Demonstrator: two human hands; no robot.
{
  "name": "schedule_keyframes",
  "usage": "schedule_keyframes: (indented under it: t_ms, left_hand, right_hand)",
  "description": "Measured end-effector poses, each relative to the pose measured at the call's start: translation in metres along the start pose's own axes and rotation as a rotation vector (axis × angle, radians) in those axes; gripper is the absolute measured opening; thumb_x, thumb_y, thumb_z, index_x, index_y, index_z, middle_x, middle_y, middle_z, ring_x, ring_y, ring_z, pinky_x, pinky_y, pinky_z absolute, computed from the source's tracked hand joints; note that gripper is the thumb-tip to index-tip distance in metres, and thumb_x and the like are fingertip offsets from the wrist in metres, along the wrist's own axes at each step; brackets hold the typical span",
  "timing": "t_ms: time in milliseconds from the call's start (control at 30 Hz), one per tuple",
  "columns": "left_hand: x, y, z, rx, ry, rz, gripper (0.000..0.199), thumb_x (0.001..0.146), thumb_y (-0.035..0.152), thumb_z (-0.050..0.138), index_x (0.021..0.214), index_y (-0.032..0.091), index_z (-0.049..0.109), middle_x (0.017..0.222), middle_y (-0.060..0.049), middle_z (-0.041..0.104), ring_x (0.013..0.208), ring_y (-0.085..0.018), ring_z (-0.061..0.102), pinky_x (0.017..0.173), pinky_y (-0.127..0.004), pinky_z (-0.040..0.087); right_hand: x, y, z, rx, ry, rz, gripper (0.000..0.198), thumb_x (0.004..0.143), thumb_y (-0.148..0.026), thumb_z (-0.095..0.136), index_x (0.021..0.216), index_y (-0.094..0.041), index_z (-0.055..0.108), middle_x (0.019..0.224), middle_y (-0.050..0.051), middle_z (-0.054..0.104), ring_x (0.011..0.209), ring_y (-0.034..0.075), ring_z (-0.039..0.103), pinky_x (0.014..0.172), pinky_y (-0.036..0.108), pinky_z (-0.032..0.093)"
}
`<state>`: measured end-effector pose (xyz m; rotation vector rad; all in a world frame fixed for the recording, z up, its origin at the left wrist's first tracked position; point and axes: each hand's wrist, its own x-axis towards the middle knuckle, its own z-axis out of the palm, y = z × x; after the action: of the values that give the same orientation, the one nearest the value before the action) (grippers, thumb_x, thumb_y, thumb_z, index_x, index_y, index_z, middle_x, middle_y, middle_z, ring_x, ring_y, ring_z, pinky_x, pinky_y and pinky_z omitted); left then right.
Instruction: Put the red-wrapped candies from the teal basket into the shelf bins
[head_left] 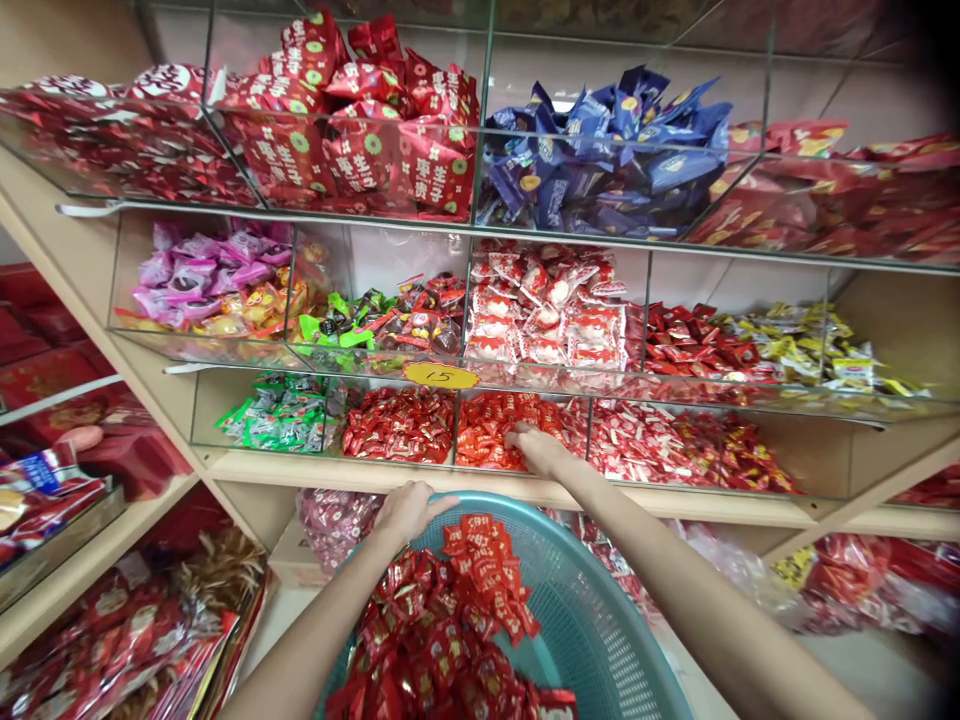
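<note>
My left hand is closed on the far rim of a teal plastic basket, its thumb lying along the edge. Red wrapped candies fill much of the basket, with a patch of orange-red wrapped candies on top. My right hand reaches over the front of a bottom-shelf bin into more orange-red candies. Its fingers curl down among them, the tips partly hidden.
Clear dividers and front panels split the wooden shelves into bins. Beside the right hand lie red-and-white candies; darker red candies fill the bin to its left. A yellow price tag hangs above. Bagged goods sit below the shelf.
</note>
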<state>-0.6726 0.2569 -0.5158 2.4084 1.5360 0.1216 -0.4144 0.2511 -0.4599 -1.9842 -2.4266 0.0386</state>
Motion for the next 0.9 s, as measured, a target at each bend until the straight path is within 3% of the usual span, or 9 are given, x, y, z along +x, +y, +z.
schedule_keyframes:
  t_ms: [167,333,467,567,667,767,900]
  left_hand:
    - [0.000,0.001,0.001,-0.004,0.000,0.006,0.077,0.073,0.078,0.017,0.072,0.017,0.063,0.083,-0.016,0.064,0.083,-0.031,0.061,0.070,-0.036,0.042]
    - [0.000,0.001,0.002,0.010,0.000,0.011,0.077,0.073,0.078,0.016,0.071,0.016,0.062,0.080,-0.015,0.064,0.082,-0.031,0.061,0.068,-0.035,0.042]
    - [0.000,0.001,0.003,0.012,-0.001,0.000,0.078,0.072,0.079,0.016,0.072,0.017,0.063,0.081,-0.015,0.064,0.080,-0.030,0.061,0.067,-0.034,0.042]
    - [0.001,0.001,0.002,0.000,0.006,-0.003,0.079,0.072,0.079,0.016,0.072,0.017,0.064,0.079,-0.015,0.064,0.080,-0.029,0.061,0.066,-0.033,0.041]
    - [0.001,0.002,0.001,0.000,0.009,0.008,0.077,0.071,0.079,0.019,0.068,0.016,0.063,0.076,-0.014,0.063,0.078,-0.029,0.061,0.064,-0.032,0.040]
    - [0.002,0.001,0.003,-0.001,0.003,0.013,0.077,0.071,0.079,0.019,0.067,0.017,0.063,0.075,-0.013,0.063,0.076,-0.028,0.061,0.063,-0.032,0.039]
    - [0.003,-0.001,0.005,0.001,0.017,0.013,0.078,0.069,0.081,0.018,0.067,0.017,0.062,0.075,-0.013,0.063,0.076,-0.028,0.061,0.063,-0.032,0.039]
  right_hand:
    - [-0.002,-0.006,-0.005,-0.021,-0.021,-0.045,0.042,0.068,0.006,0.042,0.098,-0.018,0.059,0.108,0.011,0.058,0.096,0.019,0.056,0.073,0.024,0.038]
    - [-0.005,-0.003,-0.006,0.012,0.006,-0.058,0.034,0.068,0.003,0.046,0.093,-0.018,0.056,0.099,0.007,0.062,0.084,0.016,0.058,0.067,0.022,0.037]
    - [-0.012,0.003,-0.008,0.107,0.102,-0.069,0.035,0.073,-0.008,0.050,0.106,-0.017,0.051,0.104,0.009,0.059,0.082,0.016,0.058,0.065,0.023,0.039]
    - [-0.027,-0.004,-0.012,0.399,0.360,-0.100,0.043,0.077,-0.016,0.050,0.119,-0.019,0.045,0.110,0.009,0.055,0.077,0.015,0.056,0.070,0.026,0.041]
    - [-0.047,-0.025,-0.006,0.864,0.527,0.017,0.031,0.079,-0.033,0.055,0.107,-0.020,0.051,0.089,0.004,0.060,0.061,0.012,0.051,0.059,0.025,0.042]
    - [-0.066,-0.051,0.014,1.297,0.435,0.210,0.031,0.071,-0.046,0.064,0.083,-0.019,0.054,0.063,-0.002,0.056,0.052,0.011,0.049,0.049,0.022,0.038]
    - [-0.081,-0.073,0.046,1.656,0.182,0.365,0.038,0.061,-0.048,0.074,0.074,-0.017,0.056,0.062,-0.001,0.062,0.053,0.009,0.055,0.050,0.020,0.041]
